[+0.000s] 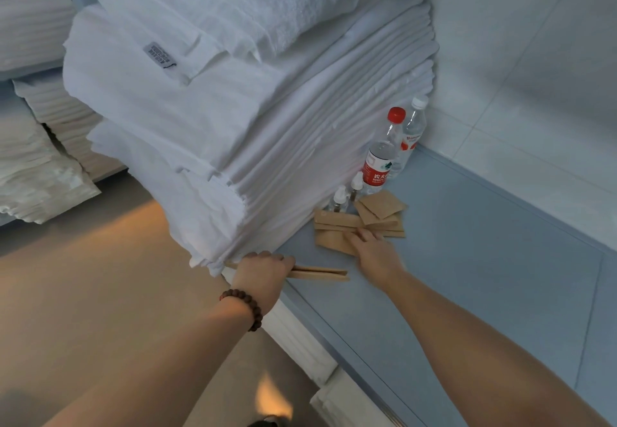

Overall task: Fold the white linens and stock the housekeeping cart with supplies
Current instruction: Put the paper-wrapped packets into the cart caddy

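A tall stack of folded white linens (233,119) stands on a pale blue shelf surface (467,259). My left hand (263,269) grips a few long brown paper packets (320,273) at the shelf's front edge, just under the stack's corner. My right hand (370,246) lies over a loose pile of brown paper packets (337,226) at the foot of the stack, fingertips touching them. Behind that pile stand two small white-capped bottles (347,194) and two water bottles, one red-capped (382,156) and one white-capped (414,129).
A tiled wall (534,75) closes the shelf at the right and back. More stacked white linens (36,109) fill shelves at the left. Folded white cloth (300,336) shows below the shelf's front edge. The floor (83,293) lies lower left.
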`<state>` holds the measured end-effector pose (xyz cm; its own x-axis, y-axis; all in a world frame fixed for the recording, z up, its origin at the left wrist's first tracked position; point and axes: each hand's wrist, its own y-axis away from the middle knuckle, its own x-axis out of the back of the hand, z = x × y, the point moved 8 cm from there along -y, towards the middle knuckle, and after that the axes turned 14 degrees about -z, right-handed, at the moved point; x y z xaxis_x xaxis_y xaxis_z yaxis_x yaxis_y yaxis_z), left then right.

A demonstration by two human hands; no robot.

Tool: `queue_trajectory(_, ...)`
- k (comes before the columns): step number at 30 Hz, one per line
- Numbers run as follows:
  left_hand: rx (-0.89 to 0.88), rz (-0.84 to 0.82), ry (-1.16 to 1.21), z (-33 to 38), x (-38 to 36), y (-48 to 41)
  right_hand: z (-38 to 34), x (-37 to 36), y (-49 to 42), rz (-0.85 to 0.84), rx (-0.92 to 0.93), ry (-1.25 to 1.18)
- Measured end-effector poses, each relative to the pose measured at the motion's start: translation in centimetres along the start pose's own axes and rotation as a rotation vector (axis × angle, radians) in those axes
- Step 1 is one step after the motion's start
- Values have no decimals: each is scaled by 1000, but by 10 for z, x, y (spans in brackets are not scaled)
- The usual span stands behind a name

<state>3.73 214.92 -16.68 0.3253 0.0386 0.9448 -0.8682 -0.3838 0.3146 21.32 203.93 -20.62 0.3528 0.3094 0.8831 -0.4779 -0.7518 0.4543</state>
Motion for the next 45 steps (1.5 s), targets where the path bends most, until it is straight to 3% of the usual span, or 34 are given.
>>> queue_trajectory(9, -26, 19, 67, 21, 11, 17, 5, -4, 41, 92, 72, -91)
queue_trajectory(15, 13, 26, 67, 31, 16, 36, 7, 6, 80, 177, 25, -301)
queue_trajectory(21, 94, -3, 59, 33, 19, 57, -8, 26, 105, 258, 112, -399)
queue_trajectory(26, 66, 143, 14, 41, 39, 94, -29, 36, 117, 244, 209, -379)
queue_trajectory(31, 252, 56, 58, 24, 20, 121, -58, 42, 135, 247, 320, -363)
queue_trajectory(45, 755, 88, 270, -36, -15, 303, -229, 35, 179, 150, 730, -233)
